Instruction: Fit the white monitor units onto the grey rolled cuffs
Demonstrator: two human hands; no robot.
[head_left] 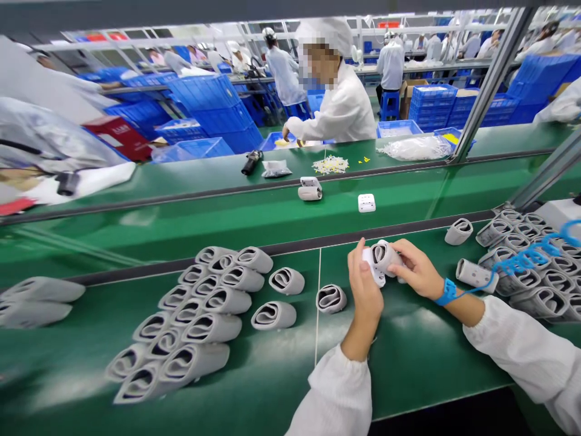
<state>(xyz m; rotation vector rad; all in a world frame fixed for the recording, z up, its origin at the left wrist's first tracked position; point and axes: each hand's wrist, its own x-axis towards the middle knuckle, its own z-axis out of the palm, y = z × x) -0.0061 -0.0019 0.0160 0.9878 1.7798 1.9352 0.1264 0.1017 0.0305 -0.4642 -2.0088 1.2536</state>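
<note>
Both hands are close together above the green bench top [408, 357]. My left hand [365, 281] is closed on a white plastic piece [376, 274], whose far side my fingers hide. My right hand [415, 267] grips a rolled grey cuff [385, 255] right against that white piece; whether the two are joined I cannot tell. A blue wrist strap [448, 292] with a coiled cord circles my right wrist. Left of my left hand, one rolled grey cuff [331, 298] lies on the bench. A further grey cuff [475, 274] with small holes lies right of my right hand.
Rows of rolled grey cuffs [213, 303] stand at the left, and a pile of cuffs [544, 260] at the right beneath the coiled blue cord [540, 251]. On the green belt lie a white square part [367, 203] and a grey-white item [310, 189]. Opposite works a person in white [345, 103].
</note>
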